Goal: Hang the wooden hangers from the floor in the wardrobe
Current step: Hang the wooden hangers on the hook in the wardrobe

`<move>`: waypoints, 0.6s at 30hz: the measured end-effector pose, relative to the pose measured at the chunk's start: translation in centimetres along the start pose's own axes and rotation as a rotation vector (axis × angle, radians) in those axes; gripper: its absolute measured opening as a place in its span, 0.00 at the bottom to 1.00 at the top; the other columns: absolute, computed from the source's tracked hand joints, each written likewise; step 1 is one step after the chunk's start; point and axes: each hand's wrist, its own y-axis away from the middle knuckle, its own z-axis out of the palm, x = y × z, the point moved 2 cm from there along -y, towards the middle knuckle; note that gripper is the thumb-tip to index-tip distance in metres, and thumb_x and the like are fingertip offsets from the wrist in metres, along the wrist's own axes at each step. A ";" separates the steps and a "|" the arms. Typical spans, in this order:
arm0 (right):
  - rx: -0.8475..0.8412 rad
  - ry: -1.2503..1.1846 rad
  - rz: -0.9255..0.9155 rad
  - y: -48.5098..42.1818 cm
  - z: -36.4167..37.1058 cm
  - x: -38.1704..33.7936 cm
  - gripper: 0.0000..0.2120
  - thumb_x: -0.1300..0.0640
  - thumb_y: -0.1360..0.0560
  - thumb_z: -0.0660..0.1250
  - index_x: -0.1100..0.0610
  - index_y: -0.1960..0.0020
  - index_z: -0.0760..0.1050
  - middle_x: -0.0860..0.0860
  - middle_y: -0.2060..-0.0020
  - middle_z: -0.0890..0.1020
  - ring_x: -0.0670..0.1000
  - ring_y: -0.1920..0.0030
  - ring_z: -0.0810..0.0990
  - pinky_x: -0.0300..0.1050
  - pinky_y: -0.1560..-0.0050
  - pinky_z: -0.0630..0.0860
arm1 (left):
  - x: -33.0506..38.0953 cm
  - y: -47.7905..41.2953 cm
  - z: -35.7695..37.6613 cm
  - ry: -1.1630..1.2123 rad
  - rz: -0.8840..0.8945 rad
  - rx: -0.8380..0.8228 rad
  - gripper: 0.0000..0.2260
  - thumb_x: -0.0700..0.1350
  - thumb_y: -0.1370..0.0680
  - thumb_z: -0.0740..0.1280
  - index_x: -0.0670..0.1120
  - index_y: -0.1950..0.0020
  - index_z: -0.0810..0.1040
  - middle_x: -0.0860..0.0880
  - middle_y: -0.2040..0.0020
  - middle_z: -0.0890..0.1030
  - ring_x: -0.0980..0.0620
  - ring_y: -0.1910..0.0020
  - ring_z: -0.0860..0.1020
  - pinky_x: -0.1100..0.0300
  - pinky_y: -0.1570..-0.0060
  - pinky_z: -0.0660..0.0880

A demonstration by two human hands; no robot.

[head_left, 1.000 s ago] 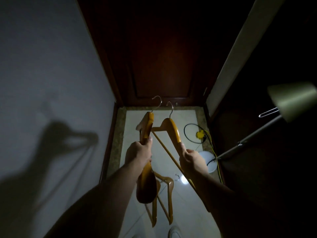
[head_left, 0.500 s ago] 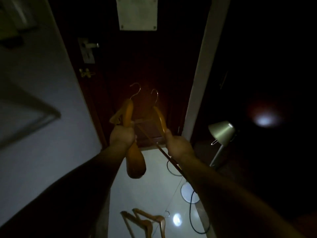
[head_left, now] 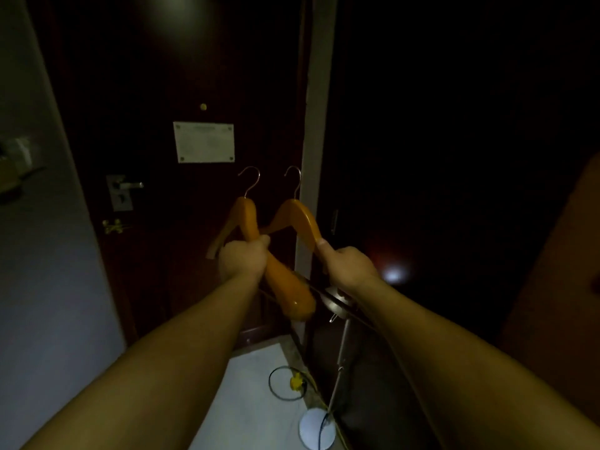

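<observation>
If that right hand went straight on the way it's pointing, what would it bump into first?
Probably the pale upright strip beside the dark door. The right hand aims there with its wooden hanger leading, so the hanger would likely touch first. Depth is hard to judge in this dim view.

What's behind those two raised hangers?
A dark door with a white notice behind the left-hand hanger; a pale frame strip behind the right-hand hanger. Beyond that, too dark to tell.

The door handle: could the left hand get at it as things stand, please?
Probably only to touch it: nothing visible blocks the way to the door handle, but the left hand is full, gripping a wooden hanger.
</observation>
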 end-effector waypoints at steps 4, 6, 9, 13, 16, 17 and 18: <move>0.117 0.010 -0.030 2.8 -6.8 1.4 0.28 0.31 0.21 0.53 0.54 0.60 0.75 0.50 0.69 0.74 0.51 0.68 0.72 0.48 0.65 0.70 | 3.8 5.2 3.6 0.036 0.067 -0.030 0.16 0.57 0.24 0.68 0.45 0.63 0.77 0.47 0.65 0.79 0.48 0.66 0.78 0.57 0.67 0.72; 0.156 0.023 -0.041 4.4 -10.0 2.6 0.29 0.31 0.21 0.52 0.55 0.60 0.75 0.51 0.68 0.76 0.52 0.67 0.74 0.50 0.63 0.74 | 5.4 8.3 5.4 0.064 0.092 -0.033 0.16 0.56 0.24 0.67 0.46 0.64 0.77 0.48 0.66 0.78 0.49 0.66 0.78 0.57 0.67 0.72; 0.208 0.053 -0.029 7.2 -15.0 4.4 0.29 0.32 0.20 0.52 0.54 0.58 0.76 0.51 0.69 0.78 0.49 0.70 0.75 0.45 0.66 0.73 | 7.1 13.4 7.5 0.090 0.149 -0.014 0.13 0.55 0.23 0.66 0.47 0.60 0.76 0.50 0.66 0.76 0.53 0.69 0.74 0.59 0.71 0.66; 0.223 0.026 0.011 11.8 -20.8 7.2 0.27 0.34 0.19 0.53 0.54 0.58 0.76 0.49 0.71 0.75 0.47 0.73 0.71 0.43 0.68 0.69 | 8.7 19.9 10.6 0.165 0.190 -0.030 0.12 0.51 0.23 0.69 0.47 0.47 0.71 0.50 0.62 0.76 0.53 0.67 0.76 0.58 0.70 0.72; 0.265 0.039 0.058 15.5 -24.8 9.5 0.28 0.33 0.20 0.53 0.55 0.58 0.76 0.49 0.70 0.74 0.49 0.70 0.73 0.44 0.66 0.70 | 9.5 24.7 13.1 0.230 0.169 -0.085 0.17 0.50 0.25 0.71 0.45 0.42 0.70 0.49 0.61 0.77 0.50 0.65 0.79 0.53 0.67 0.78; 0.285 0.053 0.074 16.6 -26.1 10.3 0.28 0.32 0.21 0.54 0.55 0.58 0.76 0.49 0.69 0.74 0.49 0.69 0.73 0.44 0.66 0.70 | 9.8 26.3 13.9 0.267 0.162 -0.097 0.18 0.49 0.25 0.71 0.45 0.41 0.69 0.50 0.61 0.77 0.51 0.66 0.79 0.56 0.69 0.75; 0.307 0.067 0.087 17.6 -27.4 11.0 0.28 0.31 0.22 0.55 0.55 0.58 0.76 0.49 0.69 0.74 0.49 0.69 0.73 0.44 0.65 0.70 | 10.0 27.9 14.7 0.305 0.157 -0.113 0.18 0.48 0.25 0.72 0.45 0.41 0.68 0.50 0.62 0.76 0.52 0.67 0.78 0.58 0.71 0.72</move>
